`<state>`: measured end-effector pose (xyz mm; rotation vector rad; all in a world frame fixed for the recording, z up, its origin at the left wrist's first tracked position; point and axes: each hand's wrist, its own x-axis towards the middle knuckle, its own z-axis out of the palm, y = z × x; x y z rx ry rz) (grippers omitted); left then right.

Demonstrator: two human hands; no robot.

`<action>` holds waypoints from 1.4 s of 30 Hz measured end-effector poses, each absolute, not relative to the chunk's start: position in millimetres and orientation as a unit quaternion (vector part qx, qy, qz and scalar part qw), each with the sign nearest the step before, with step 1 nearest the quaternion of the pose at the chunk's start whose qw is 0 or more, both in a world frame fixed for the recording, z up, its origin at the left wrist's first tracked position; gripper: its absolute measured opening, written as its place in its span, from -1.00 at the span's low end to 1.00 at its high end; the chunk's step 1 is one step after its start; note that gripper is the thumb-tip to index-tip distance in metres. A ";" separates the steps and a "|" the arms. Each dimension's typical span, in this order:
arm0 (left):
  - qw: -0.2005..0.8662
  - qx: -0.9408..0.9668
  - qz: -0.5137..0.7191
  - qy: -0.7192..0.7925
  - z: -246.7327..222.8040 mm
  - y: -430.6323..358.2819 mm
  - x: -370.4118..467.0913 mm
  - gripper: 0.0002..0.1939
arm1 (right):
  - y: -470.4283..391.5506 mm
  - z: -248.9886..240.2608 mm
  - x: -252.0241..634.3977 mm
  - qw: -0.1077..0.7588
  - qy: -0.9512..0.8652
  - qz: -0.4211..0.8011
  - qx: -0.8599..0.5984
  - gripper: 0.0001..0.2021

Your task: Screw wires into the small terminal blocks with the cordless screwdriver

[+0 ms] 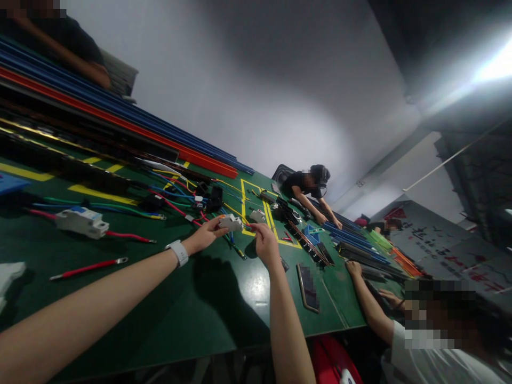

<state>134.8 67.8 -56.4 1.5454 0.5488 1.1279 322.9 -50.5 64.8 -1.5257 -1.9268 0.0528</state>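
Observation:
My left hand point(206, 236), with a white watch on the wrist, is closed on a small white circuit breaker point(231, 222) above the green table. Close to the breaker's right end, my right hand point(264, 241) pinches what looks like a thin wire; its tip is too small to make out. Behind them lies another white breaker point(258, 215). On the left, a white breaker with a blue marking point(82, 222) has red wires at both ends. A short red cable with a metal lug point(92, 268) lies in front of it.
Bundled coloured wires point(188, 208) and black parts lie beyond my hands. Long blue and orange strips point(160, 140) run along the far edge. A phone point(308, 288) lies to the right. Co-workers sit around the table; one in a white shirt point(436, 362) is close at right.

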 end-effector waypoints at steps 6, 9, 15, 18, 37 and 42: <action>0.537 0.659 0.476 0.224 -57.1 67.0 135.4 -0.44 | -57.4 69.4 318.5 0.259 -0.746 -0.022 -0.613 -0.59; 0.509 0.680 0.467 0.244 -53.0 63.1 134.5 -0.46 | -59.8 74.1 320.9 0.205 -0.757 -0.059 -0.618 -0.55; 0.504 0.683 0.470 0.243 -41.0 51.6 129.7 -0.51 | -62.7 77.4 324.5 0.200 -0.779 -0.030 -0.594 -0.54; 0.509 0.673 0.478 0.244 -38.3 49.1 127.8 -0.49 | -65.7 71.6 324.1 0.239 -0.776 0.001 -0.584 -0.58; 0.273 0.894 0.231 0.268 -42.6 50.9 109.9 -0.69 | -84.6 26.4 330.4 0.274 -0.724 0.111 -0.623 -0.75; 0.242 0.910 0.180 0.285 -36.6 46.0 106.1 -0.68 | -89.5 6.8 328.5 0.267 -0.693 0.110 -0.661 -0.74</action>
